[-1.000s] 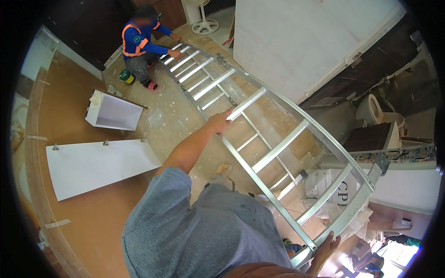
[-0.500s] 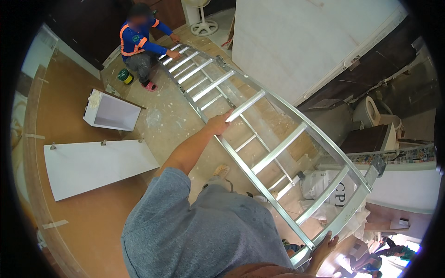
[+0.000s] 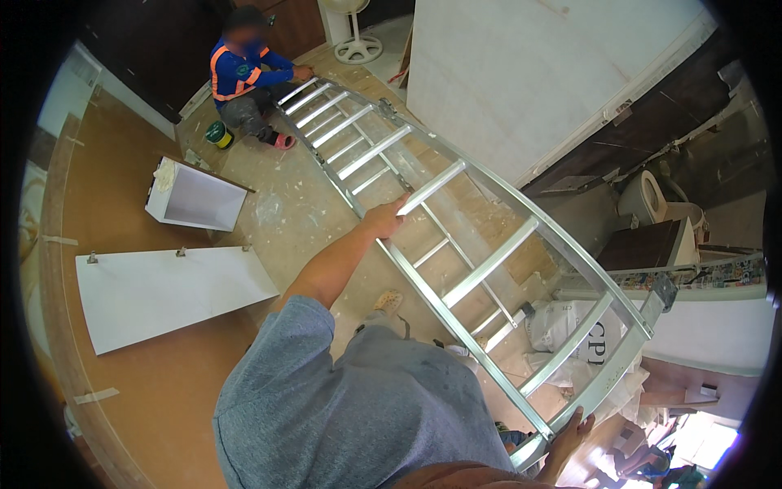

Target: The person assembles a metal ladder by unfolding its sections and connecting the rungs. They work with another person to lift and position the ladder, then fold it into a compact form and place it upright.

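A long silver metal ladder stretches diagonally from the far left to my lower right, a second run of thinner bars showing beneath its wide rungs. My left hand is closed around its near side rail, beside the end of a rung. At the near end, my right hand grips the ladder's bottom part; some of its fingers are hidden behind the metal. A co-worker in a blue and orange top sits low by the far end, one hand near the ladder's tip.
Left of me lie a white panel with hinges and an open white cabinet box. A small bucket stands by the co-worker. Plastic bags lie beyond the ladder, near a toilet. A pedestal fan stands at the back.
The co-worker has sunk lower and drawn the hands back from the rungs toward the ladder's far tip; a foot shifted right. My hands and the ladder stay almost unmoved. People at lower right shifted.
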Tool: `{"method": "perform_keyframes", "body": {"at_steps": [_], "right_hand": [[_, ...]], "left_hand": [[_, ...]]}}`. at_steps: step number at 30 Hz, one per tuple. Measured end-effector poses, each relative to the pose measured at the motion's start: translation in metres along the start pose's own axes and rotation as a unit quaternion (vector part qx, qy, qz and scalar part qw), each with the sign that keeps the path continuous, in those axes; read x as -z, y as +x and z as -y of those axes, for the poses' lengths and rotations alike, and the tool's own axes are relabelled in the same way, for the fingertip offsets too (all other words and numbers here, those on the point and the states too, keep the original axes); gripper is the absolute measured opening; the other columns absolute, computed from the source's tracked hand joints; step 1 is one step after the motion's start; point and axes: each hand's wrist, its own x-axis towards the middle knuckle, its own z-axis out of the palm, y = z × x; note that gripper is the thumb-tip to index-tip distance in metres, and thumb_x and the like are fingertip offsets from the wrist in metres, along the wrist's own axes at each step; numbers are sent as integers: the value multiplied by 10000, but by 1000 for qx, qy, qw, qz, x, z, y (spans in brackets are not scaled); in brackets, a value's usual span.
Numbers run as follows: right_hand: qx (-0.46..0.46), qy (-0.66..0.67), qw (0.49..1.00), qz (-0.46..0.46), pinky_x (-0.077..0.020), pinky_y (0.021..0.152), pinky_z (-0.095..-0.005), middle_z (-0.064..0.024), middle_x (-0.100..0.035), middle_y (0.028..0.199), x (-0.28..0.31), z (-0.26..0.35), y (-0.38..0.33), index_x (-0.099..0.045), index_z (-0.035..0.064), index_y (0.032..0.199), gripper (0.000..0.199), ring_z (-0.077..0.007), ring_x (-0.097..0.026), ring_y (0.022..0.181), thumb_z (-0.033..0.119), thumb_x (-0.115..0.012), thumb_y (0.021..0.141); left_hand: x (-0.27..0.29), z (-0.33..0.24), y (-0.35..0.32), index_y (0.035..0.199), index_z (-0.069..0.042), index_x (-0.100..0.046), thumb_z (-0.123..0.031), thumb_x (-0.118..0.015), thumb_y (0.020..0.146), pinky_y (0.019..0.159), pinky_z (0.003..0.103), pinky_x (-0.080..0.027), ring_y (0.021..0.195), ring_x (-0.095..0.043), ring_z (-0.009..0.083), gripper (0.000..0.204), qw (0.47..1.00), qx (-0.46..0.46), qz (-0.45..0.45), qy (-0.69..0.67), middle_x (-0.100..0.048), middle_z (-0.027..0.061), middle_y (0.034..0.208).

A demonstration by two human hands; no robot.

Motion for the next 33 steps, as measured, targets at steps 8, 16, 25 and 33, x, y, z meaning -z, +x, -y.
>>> {"method": "perform_keyframes", "body": {"at_steps": [8,16,25,33], "right_hand": [[-18,-5,1000,13,-445,815,-292,-113,-593,1060,2,5,-1,-490,-47,1261,427,-166,-547,915,256,-579,974],[-17,-7,1000,16,-448,826,-303,-117,-586,1074,0,8,-2,-473,-44,1279,447,-181,-551,927,273,-569,980],[19,30,999,-20,-425,646,-258,-41,-564,892,-6,4,-3,-504,1,1205,394,-108,-512,772,316,-570,977],[27,29,999,-19,-444,672,-267,-55,-575,915,-10,13,-4,-497,-13,1206,401,-119,-528,798,300,-584,972]], "left_hand": [[-1,3,0,1526,-311,-203,-295,-557,940,843,423,-519,973,-662,342,685,1000,-5,-13,6,-652,178,1169],[-7,9,3,1524,-318,-204,-291,-551,941,817,421,-532,911,-678,339,679,999,-18,-30,15,-663,180,1138],[-5,4,3,1527,-315,-200,-311,-549,943,848,425,-516,986,-659,346,680,1000,-8,-18,14,-653,177,1167],[-7,8,3,1528,-316,-192,-310,-546,943,825,428,-520,920,-674,337,683,999,-17,-27,22,-670,170,1125]]}}
